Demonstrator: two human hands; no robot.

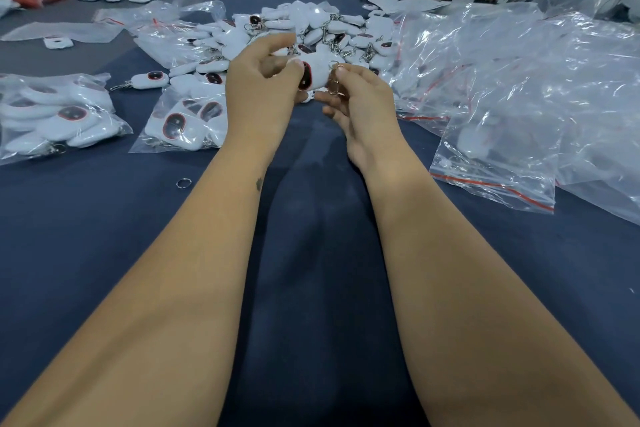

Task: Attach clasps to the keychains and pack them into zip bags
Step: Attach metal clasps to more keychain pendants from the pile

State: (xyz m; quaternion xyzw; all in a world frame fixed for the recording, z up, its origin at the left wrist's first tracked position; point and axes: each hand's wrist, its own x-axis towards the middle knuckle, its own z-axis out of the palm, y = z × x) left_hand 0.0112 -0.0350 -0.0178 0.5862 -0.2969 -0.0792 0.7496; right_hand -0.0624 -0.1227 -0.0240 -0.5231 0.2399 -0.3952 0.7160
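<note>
Here a single white keychain (pixel 316 71) is held up off the table (pixel 104 236) between both hands, in front of the loose heap of keychains (pixel 325 31) lying just beyond the fingertips. The left hand (pixel 263 87) is curled round the keychain's body, its thumb laid on the dark, red-rimmed window. The right hand (pixel 360 104) pinches a small metal clasp (pixel 334 80) between thumb and forefinger at the keychain's right-hand end, touching it. The keychain's long axis is judged to run across from the left hand to the right, so the end where the clasp is being fitted faces the right hand, which is the nearer one to it; whether the clasp is already hooked through cannot be told. Filled zip bags (pixel 183 121) lie to the left of the left hand, and empty zip bags (pixel 502 156) are heaped to the right of the right hand. A loose metal ring (pixel 183 183) lies on the table beside the left forearm.
</note>
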